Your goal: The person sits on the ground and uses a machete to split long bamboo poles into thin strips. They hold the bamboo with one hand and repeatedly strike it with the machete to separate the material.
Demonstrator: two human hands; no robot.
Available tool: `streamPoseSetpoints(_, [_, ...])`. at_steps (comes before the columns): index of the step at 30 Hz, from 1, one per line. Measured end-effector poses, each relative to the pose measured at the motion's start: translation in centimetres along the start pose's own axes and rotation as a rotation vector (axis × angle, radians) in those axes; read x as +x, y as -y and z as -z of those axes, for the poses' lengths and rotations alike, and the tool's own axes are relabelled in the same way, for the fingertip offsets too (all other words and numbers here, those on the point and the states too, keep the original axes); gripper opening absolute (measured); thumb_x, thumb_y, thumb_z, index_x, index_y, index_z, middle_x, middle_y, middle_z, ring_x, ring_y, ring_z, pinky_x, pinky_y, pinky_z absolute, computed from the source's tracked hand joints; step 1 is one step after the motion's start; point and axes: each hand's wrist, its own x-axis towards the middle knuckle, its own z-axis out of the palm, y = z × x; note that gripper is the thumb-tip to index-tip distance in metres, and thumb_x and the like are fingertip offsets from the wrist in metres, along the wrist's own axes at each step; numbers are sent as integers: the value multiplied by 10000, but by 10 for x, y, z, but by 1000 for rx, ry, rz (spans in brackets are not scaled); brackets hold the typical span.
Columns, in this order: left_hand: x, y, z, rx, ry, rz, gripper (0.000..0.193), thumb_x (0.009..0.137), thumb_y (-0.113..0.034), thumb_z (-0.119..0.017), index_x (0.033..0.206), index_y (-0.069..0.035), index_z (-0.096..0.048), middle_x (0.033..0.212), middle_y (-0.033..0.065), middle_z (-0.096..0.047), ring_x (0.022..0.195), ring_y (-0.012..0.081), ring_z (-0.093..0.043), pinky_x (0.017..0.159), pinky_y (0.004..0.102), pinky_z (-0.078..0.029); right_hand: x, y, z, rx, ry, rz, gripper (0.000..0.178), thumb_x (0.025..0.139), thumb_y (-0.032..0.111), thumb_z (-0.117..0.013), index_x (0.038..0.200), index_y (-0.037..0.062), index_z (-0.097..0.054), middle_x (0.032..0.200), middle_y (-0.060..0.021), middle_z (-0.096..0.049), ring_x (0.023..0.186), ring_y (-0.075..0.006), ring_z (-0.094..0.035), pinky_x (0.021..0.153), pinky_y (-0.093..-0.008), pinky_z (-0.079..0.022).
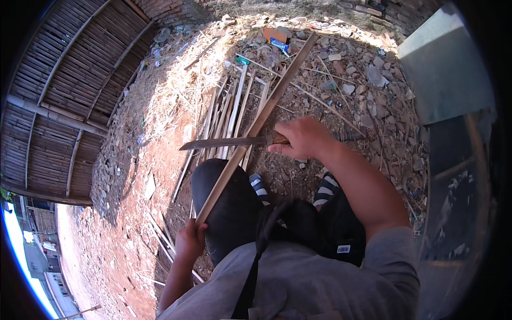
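Note:
My left hand grips the near end of a long pale bamboo strip that slants up and away over my left knee. My right hand is closed on the wooden handle of a large knife. The knife's grey blade points left and lies across the strip at about its middle. Several split bamboo slats lie side by side on the ground just beyond the blade.
Rubble, stones and scraps of litter cover the ground ahead, with dry straw to the left. A bamboo-slat wall stands at the left, a grey metal sheet at the right. My striped sandals rest on reddish dirt.

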Motion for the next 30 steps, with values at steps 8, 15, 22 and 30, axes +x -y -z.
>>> streamPoseSetpoints(8, [1, -5, -3, 22, -58, -6, 272, 968, -312, -641, 935, -51, -573, 739, 237, -661, 728, 473, -656, 635, 559, -497, -3, 1, -15, 88, 104, -88, 577, 873, 658, -622, 877, 82, -594, 687, -129, -624, 710, -385, -663, 641, -505, -509])
streamPoseSetpoints(15, [7, 1, -13, -3, -115, -52, 283, 967, -295, -639, 888, -39, -547, 719, 234, -650, 710, 477, -648, 634, 563, -495, 1, 12, -15, 13, 64, -19, 559, 885, 651, -607, 865, 92, -595, 690, -135, -641, 690, -382, -670, 625, -509, -518])
streamPoseSetpoints(22, [1, 3, -9, -29, -56, -17, 292, 972, -298, -628, 866, -40, -544, 703, 242, -642, 703, 482, -644, 622, 576, -485, 1, 35, -20, -39, 13, 130, 575, 867, 656, -628, 817, 88, -550, 669, -104, -624, 669, -372, -664, 590, -495, -500])
streamPoseSetpoints(30, [7, -3, -6, -14, -60, -3, 297, 978, -294, -616, 854, -37, -536, 700, 242, -640, 697, 487, -639, 614, 571, -485, 4, 4, -28, -38, -17, -90, 553, 872, 648, -630, 829, 104, -542, 679, -101, -622, 636, -354, -648, 615, -464, -500])
